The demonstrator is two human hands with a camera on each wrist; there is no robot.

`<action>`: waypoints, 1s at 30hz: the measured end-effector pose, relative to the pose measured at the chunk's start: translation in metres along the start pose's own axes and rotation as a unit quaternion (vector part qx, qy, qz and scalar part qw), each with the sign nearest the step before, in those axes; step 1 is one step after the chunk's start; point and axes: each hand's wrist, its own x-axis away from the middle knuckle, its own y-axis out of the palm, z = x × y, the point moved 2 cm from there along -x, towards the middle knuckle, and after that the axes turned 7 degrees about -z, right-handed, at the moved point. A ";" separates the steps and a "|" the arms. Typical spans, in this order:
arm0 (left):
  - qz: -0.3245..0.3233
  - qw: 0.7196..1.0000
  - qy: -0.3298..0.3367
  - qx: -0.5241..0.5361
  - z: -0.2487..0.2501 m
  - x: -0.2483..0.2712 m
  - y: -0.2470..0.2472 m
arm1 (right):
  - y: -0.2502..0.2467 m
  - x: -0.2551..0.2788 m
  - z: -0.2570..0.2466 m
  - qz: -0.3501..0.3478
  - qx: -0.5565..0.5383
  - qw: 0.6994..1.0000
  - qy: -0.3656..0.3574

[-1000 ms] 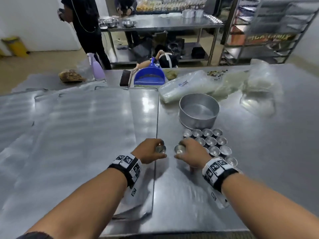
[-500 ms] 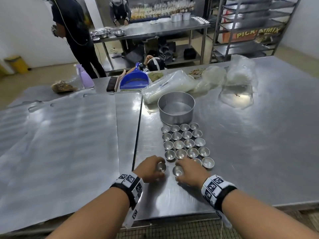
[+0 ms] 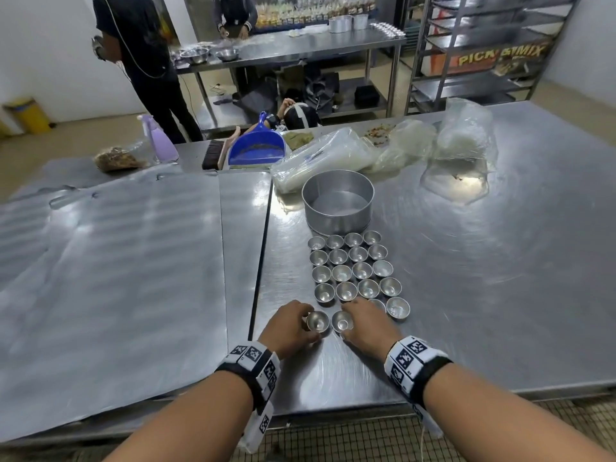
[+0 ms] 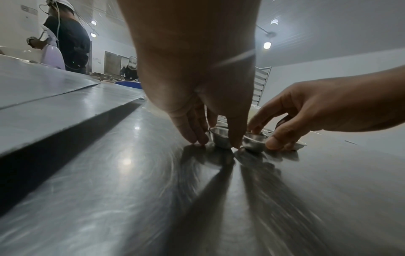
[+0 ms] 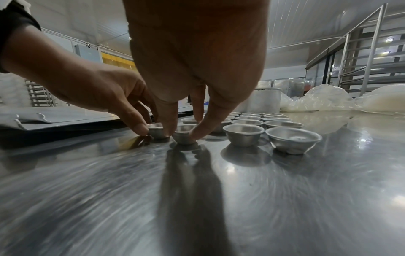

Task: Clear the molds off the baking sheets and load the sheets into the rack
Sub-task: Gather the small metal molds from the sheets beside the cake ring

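Observation:
Several small metal cup molds (image 3: pixel 352 265) stand in rows on the steel table (image 3: pixel 483 295). My left hand (image 3: pixel 293 323) pinches one mold (image 3: pixel 318 321) at the near left end of the rows; the same mold (image 4: pixel 220 138) sits between its thumb and fingers in the left wrist view. My right hand (image 3: pixel 365 323) pinches the neighbouring mold (image 3: pixel 342 321), seen as the mold (image 5: pixel 184 134) between thumb and fingers in the right wrist view. Both molds rest on the table. Flat baking sheets (image 3: pixel 110 271) lie overlapped to the left. The rack (image 3: pixel 483 51) stands at the back right.
A round cake tin (image 3: pixel 338 203) stands behind the mold rows. Plastic bags (image 3: pixel 383 148), a blue dustpan (image 3: pixel 256 146), a brush and a purple spray bottle (image 3: pixel 156 140) lie along the far edge. People stand at a far worktable (image 3: pixel 290 45).
Both hands, each holding a mold, have come back toward the near end of the mold rows and set the molds on the table there. The head view has tilted up.

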 end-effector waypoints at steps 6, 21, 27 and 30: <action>0.008 1.000 -0.002 0.004 -0.001 -0.009 0.002 | 0.001 -0.007 0.004 0.013 0.014 1.000 -0.004; 0.018 0.999 0.019 0.025 0.001 -0.018 0.008 | -0.006 -0.008 0.007 0.043 0.021 0.999 -0.005; 0.018 0.999 0.022 0.019 0.002 -0.019 0.009 | -0.007 -0.008 0.009 0.049 0.031 0.998 -0.006; 0.022 0.999 0.022 0.020 0.003 -0.019 0.009 | -0.007 -0.009 0.010 0.056 0.033 0.998 -0.008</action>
